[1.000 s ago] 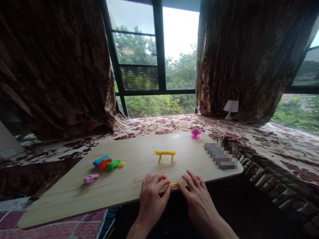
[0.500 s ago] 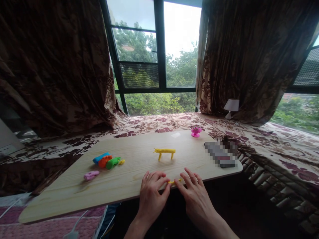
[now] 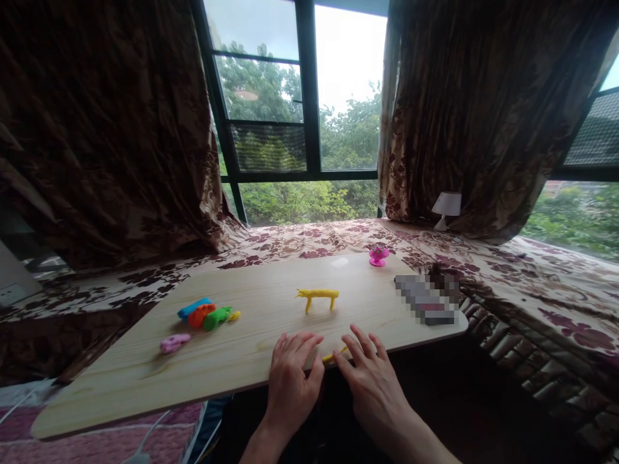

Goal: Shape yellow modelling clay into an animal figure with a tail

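Both hands rest at the near edge of a light wooden board [image 3: 145, 380]. My left hand [image 3: 291, 374] lies flat with fingers stretched out on the wood. My right hand [image 3: 366, 374] is also flat, fingers spread. Between them lies a thin yellow clay roll [image 3: 333, 355], touched by fingertips of both hands and partly hidden under them. A yellow clay animal figure [image 3: 318, 297] stands on its legs a little beyond the hands.
At the left of the board lie blue, orange and green clay lumps [image 3: 206, 314] and a pink clay piece [image 3: 175, 342]. A pink clay figure [image 3: 378, 256] stands at the far right, a blurred flat object [image 3: 425, 300] beside it. A small white lamp [image 3: 445, 207] stands by the curtains.
The left hand's fingers have slid forward over the yellow roll, covering more of it. The right hand shifted slightly left. The view dipped a little.
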The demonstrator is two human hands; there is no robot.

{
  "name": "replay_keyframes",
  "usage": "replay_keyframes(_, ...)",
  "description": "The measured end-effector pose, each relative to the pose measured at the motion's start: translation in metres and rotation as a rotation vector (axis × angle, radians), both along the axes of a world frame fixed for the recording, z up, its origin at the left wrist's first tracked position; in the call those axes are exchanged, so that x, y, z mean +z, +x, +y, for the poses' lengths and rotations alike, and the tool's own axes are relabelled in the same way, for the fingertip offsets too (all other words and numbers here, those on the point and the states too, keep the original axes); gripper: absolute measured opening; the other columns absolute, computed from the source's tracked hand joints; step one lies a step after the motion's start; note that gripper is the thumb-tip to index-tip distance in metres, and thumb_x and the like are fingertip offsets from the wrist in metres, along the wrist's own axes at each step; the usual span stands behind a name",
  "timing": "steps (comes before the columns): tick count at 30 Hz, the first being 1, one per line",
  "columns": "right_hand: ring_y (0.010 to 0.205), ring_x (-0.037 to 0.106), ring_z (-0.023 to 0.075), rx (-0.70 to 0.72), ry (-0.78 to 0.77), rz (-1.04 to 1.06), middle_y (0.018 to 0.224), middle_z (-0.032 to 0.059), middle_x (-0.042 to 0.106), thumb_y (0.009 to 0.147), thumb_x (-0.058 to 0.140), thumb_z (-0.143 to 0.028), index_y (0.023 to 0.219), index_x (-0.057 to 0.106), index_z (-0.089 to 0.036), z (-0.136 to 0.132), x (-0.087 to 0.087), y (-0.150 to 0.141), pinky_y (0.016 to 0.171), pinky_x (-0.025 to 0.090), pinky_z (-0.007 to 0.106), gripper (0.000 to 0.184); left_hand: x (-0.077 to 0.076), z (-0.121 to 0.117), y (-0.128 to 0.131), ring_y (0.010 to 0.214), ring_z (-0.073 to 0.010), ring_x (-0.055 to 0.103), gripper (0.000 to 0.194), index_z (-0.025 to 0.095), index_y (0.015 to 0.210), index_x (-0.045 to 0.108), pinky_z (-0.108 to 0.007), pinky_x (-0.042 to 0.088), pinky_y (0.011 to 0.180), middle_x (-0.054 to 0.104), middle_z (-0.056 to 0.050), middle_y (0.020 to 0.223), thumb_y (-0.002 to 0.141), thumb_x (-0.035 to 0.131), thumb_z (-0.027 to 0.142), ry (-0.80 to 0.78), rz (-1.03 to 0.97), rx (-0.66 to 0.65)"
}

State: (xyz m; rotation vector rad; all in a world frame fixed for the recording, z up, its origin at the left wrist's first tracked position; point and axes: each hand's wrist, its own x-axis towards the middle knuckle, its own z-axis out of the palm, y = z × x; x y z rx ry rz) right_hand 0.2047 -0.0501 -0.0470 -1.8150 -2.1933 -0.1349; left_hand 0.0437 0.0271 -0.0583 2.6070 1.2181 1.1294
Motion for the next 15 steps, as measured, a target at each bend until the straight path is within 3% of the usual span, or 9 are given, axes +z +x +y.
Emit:
replay_keyframes(4,0.135,0.012,0.0235,-0.001,-0.002,-0.006,0.137,0.0067,0.039,0.087,0.043,-0.023,0.126,0.047,-0.025,0.008,0.0054,-0.0054,0.107,0.01,0.042,0.039,0.0007,-0.0005,-0.002,0.106,-0.0212,0.054,0.028,0.025,0.105,0.059,-0.05,0.025,0.106,0.062,-0.003,0.109,0.08,0.046,0.021,-0.002,0.004,-0.008)
replay_keyframes(9,0.135,0.012,0.0232,0.003,0.018,0.016,0.137,0.0051,0.041,0.084,0.046,-0.022,0.127,0.045,-0.024,0.0026,-0.0002,-0.003,0.108,0.009,0.042,0.042,0.0037,-0.0034,0.002,0.103,-0.0215,0.055,0.025,0.025,0.1,0.061,-0.05,0.025,0.105,0.063,-0.003,0.106,0.078,0.05,0.023,0.003,-0.001,-0.012)
replay_keyframes(15,0.134,0.016,0.0237,-0.045,0.031,0.041,0.134,0.0057,0.044,0.082,0.043,-0.015,0.123,0.049,-0.023,0.0085,0.0017,-0.0042,0.106,0.014,0.041,0.042,0.008,-0.0056,0.0043,0.099,-0.0218,0.056,0.016,0.027,0.085,0.065,-0.052,0.026,0.103,0.063,-0.002,0.099,0.078,0.051,0.024,-0.003,0.004,-0.017)
